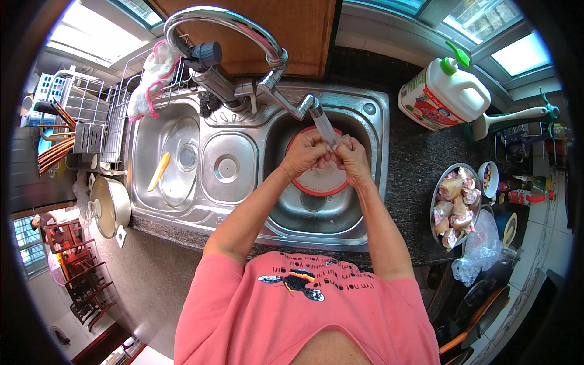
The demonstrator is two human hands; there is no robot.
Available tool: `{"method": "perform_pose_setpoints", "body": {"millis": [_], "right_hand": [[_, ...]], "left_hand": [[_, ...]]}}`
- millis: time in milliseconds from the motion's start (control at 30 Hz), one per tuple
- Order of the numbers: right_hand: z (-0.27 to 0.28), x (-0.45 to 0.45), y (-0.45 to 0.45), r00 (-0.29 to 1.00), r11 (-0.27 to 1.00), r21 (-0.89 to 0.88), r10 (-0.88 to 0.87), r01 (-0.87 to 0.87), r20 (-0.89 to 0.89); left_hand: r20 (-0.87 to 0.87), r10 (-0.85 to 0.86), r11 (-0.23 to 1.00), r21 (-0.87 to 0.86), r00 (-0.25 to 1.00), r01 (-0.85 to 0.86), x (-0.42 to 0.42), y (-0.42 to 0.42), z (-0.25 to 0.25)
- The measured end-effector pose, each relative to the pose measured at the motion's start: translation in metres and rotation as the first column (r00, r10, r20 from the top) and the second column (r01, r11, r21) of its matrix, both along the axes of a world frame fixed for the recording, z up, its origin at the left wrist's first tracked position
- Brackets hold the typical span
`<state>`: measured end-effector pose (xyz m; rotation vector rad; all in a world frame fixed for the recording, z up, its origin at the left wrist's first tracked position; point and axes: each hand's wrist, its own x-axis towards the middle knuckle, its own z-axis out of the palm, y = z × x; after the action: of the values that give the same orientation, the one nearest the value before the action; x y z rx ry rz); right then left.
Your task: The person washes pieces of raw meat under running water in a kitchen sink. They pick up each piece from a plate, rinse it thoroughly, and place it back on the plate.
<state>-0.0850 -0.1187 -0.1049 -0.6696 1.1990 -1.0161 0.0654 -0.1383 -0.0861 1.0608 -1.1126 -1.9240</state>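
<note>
Water runs from the chrome faucet (pixel 315 107) onto both my hands over the right sink basin (pixel 292 214). My left hand (pixel 306 153) and my right hand (pixel 350 157) are close together, fingers curled, pinching a small pale piece between them; it may be raw meat, but water and fingers hide most of it. Below them, a red-rimmed bowl (pixel 319 190) with cloudy water sits in the basin. On the counter to the right, an oval metal dish (pixel 433 214) holds several chunks of raw meat with skin and bone (pixel 451 191).
A yellow-handled utensil (pixel 159 171) and a clear lid (pixel 175 191) lie in the left basin. A dish rack with chopsticks (pixel 91 137) and a pot (pixel 109 207) are at left. At right are a large detergent bottle (pixel 442 93), a small bowl (pixel 488 179) and a plastic bag (pixel 481 248).
</note>
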Motion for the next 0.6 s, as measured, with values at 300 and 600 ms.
{"method": "perform_pose_setpoints", "body": {"millis": [300, 600], "right_hand": [[-0.001, 0.0, 0.0, 0.999, 0.999, 0.033, -0.014, 0.012, 0.041], [0.007, 0.001, -0.001, 0.998, 0.999, 0.042, -0.01, 0.007, 0.065]], "left_hand": [[0.03, 0.007, 1.0, 0.016, 1.0, -0.007, 0.003, 0.0, -0.008], [0.0, 0.009, 0.999, 0.033, 1.0, -0.009, 0.001, 0.0, 0.002]]}}
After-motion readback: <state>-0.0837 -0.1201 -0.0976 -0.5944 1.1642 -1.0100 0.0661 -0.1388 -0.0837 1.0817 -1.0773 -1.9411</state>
